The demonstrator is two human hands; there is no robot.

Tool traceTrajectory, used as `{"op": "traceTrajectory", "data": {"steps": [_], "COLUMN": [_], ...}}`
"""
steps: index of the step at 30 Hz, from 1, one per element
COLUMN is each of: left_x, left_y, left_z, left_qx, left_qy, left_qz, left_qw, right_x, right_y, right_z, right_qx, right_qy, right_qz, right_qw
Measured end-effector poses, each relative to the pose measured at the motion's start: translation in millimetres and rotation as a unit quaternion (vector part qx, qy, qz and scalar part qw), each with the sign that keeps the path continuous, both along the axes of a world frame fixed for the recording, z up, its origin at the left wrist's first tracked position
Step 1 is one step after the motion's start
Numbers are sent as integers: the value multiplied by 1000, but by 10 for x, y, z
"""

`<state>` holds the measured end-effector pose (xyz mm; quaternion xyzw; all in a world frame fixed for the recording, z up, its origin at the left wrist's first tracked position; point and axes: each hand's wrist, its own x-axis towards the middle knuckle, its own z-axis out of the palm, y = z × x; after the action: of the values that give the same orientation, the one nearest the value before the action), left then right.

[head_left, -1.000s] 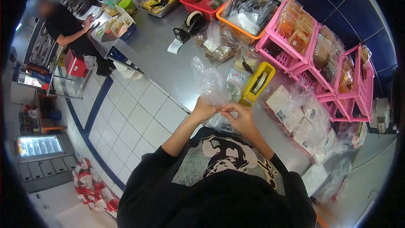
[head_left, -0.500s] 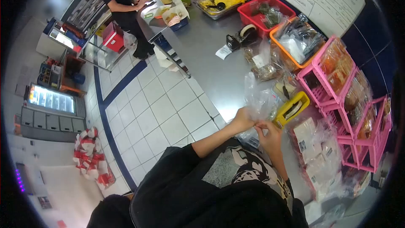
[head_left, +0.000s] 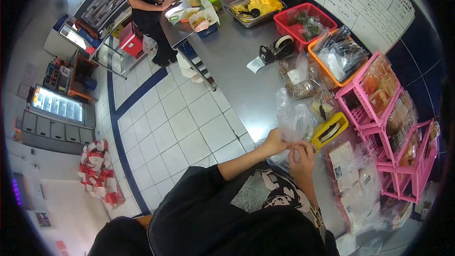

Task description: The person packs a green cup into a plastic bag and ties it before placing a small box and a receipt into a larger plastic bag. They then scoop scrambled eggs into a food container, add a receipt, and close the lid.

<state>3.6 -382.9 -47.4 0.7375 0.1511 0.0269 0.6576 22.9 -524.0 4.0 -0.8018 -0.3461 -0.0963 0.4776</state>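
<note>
A clear plastic bag [head_left: 291, 118] stands up from between my two hands over the near edge of the steel table. My left hand [head_left: 274, 143] is closed around the gathered plastic. Thumb and fingertips of my right hand [head_left: 302, 155] pinch the bag close beside the left one. What the bag holds, if anything, I cannot make out. Just right of my hands lies a yellow tape dispenser [head_left: 330, 132]. Clear-wrapped packs with white labels [head_left: 348, 175] lie to the right of my right hand.
Pink stacked baskets [head_left: 379, 114], an orange basket [head_left: 334, 59] and a red basket [head_left: 303, 21] line the wall. Near them sit a black tape dispenser [head_left: 275, 50] and bagged goods [head_left: 301, 76]. A tray of yellow food [head_left: 258, 7] is farther back. Another person [head_left: 144, 9] stands at the far counter.
The view has shifted slightly, so the table and its contents appear a little lower. My hands remain together on the bag, with the right fingers pressed closer in.
</note>
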Motion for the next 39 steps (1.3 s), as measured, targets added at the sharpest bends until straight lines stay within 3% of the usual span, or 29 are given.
{"op": "traceTrajectory", "data": {"steps": [7, 12, 17, 18, 21, 32, 35, 39], "left_x": [-6, -12, 21, 25, 30, -35, -65, -32], "left_y": [14, -17, -19, -64, -81, -66, -48, -46], "left_z": [126, 175, -77, -197, -186, -48, 96, -46], "left_qx": [22, 1, 75, 56, 13, -52, -41, -5], "left_qy": [8, -9, 10, -45, -49, -6, -15, 31], "left_qz": [-7, 13, 11, 32, 40, 36, 38, 25], "left_qw": [1000, 1000, 997, 997, 998, 998, 998, 999], "right_x": [-1, -20, 29, 10, 28, 73, 41, 11], "right_y": [-35, 0, -70, -72, -18, -37, -25, -26], "right_z": [39, -76, -60, -67, -80, 20, -59, -88], "right_qx": [-13, -17, -48, -55, -48, -49, -40, -41], "right_qy": [55, 28, -40, -49, -38, 8, 0, -10], "right_qz": [34, 23, 44, 35, 42, 80, 68, 60], "right_qw": [998, 999, 997, 997, 997, 996, 997, 997]}}
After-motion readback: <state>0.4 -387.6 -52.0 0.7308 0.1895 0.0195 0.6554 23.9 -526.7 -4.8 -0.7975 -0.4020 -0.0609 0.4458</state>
